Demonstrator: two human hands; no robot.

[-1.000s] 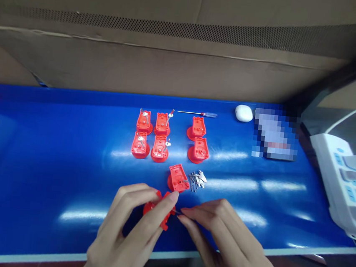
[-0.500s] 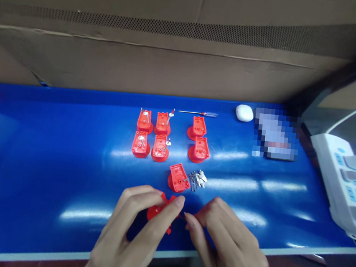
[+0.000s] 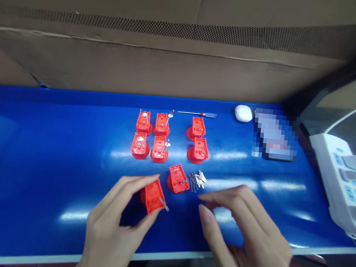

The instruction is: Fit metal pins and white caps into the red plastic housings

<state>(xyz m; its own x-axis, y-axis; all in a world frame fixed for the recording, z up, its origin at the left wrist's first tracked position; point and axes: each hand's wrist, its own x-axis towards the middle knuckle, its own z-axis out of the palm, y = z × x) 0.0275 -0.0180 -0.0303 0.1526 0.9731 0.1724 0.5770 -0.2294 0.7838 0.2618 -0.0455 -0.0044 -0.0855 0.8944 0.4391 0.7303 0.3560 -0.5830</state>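
My left hand grips a red plastic housing between thumb and fingers, its hollow side facing up and a grey metal pin sticking out at its lower right. To the right, my right hand hovers with thumb and index fingertips a little apart and nothing visible between them. Just beyond the hands stands another red housing with a pin at its right side. Beside it lie several dark metal pins and a small heap of white plastic pieces.
Several red housings with white-capped pins stand in two rows, and two more stand to their right. Behind them lies a screwdriver. A white rounded case, a blurred-out flat object and a power strip occupy the right.
My left hand has lifted and turned the red housing, moving slightly left and away from me. My right hand has come away from it to the right and its fingertips have parted.
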